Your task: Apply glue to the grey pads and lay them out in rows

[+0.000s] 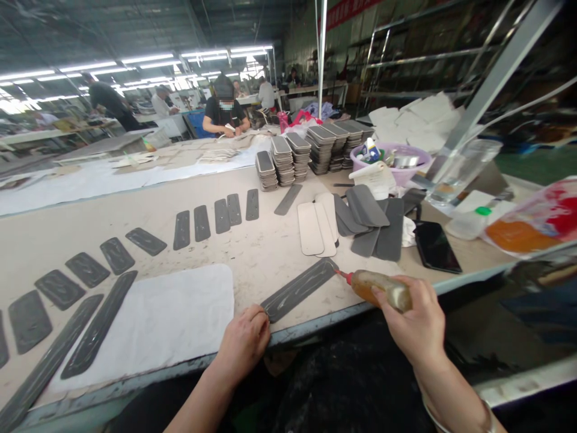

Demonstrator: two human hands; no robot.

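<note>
In my right hand [419, 319] is a squeeze glue bottle [376, 290] with amber liquid and a red nozzle, my fingers wrapped round it. It lies nearly level, its tip at the far end of a long dark grey strip [300, 290]. Shiny wet streaks run along that strip. My left hand [246, 334] is closed at the strip's near end, by the table edge, its fingertips partly hidden. Left of it lies a white sheet [180, 319], with another glossy grey strip [101, 325] across its left side.
Several streaked grey pieces [117, 255] lie in a curved row on the table. Stacks of pieces [282, 159] stand behind. To the right are loose grey panels [367, 207], a phone [436, 245] and a purple basin [408, 173]. A co-worker [224, 111] sits across the table.
</note>
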